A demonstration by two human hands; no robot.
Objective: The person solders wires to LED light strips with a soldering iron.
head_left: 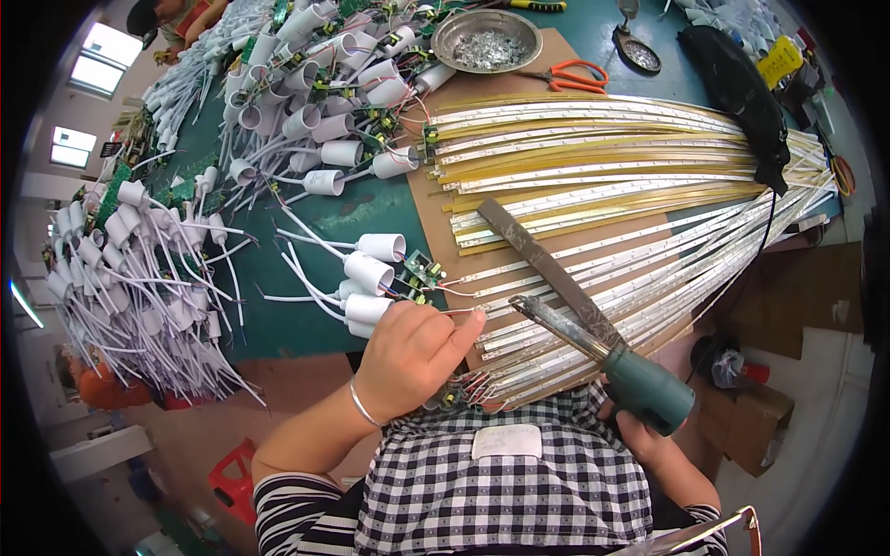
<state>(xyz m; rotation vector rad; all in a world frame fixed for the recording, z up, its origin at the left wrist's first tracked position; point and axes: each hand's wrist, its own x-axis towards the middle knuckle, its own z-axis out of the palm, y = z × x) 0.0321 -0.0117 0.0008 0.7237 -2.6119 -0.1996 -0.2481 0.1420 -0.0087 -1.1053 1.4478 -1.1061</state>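
My left hand [408,357] is closed in a pinch at the near end of an LED strip [519,305], where a thin red wire [461,312] meets it. The wire seems to be between thumb and finger. My right hand [642,437] grips the green handle of a soldering iron [649,391], partly hidden beneath it. The iron's metal tip points left, above the strips and a little right of my left fingertips. White lamp caps [369,271] with cables lie beside my left hand, wired to a small green circuit board [424,271].
A flat dark metal bar [547,269] lies across the strips. Behind stand a metal bowl [487,42] of shiny bits, orange-handled scissors [579,76] and a small round dish [640,56]. Heaped lamp caps [315,120] fill the left. A black cloth bundle [737,93] weighs on the strips' far end.
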